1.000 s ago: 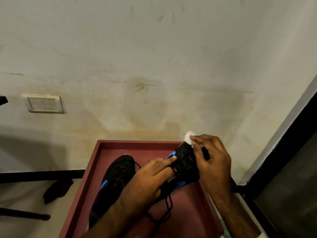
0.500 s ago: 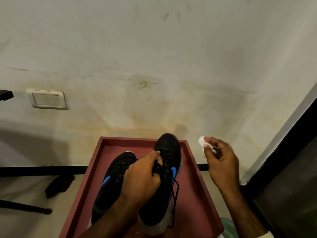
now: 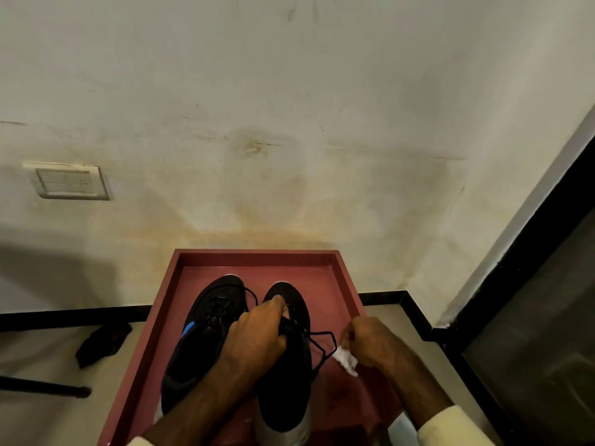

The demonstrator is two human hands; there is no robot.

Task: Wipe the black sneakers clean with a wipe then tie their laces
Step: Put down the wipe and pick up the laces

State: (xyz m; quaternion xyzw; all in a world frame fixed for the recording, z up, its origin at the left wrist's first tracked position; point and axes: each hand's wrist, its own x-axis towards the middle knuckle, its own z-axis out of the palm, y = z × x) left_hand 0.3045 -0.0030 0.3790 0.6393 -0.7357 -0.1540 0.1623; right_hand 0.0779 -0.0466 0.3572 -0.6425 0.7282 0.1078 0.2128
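Two black sneakers lie side by side, toes toward the wall, in a dark red tray (image 3: 257, 257). The left sneaker (image 3: 206, 320) has a blue mark on its side and loose laces. My left hand (image 3: 257, 336) grips the right sneaker (image 3: 286, 381) at its tongue and laces, resting it down in the tray. A loose black lace (image 3: 322, 336) loops out to the right. My right hand (image 3: 370, 344) hovers over the tray's right side, fingers closed on a crumpled white wipe (image 3: 346, 360).
The tray stands against a stained white wall with a switch plate (image 3: 69, 181) at left. A dark cloth (image 3: 103, 342) and a black rod (image 3: 42, 386) lie on the floor at left. A black door frame (image 3: 502, 291) runs along the right.
My left hand has turned the right sneaker upright and lowered it into the tray beside the other. My right hand has come down off the shoe with the wipe to the tray's right side.
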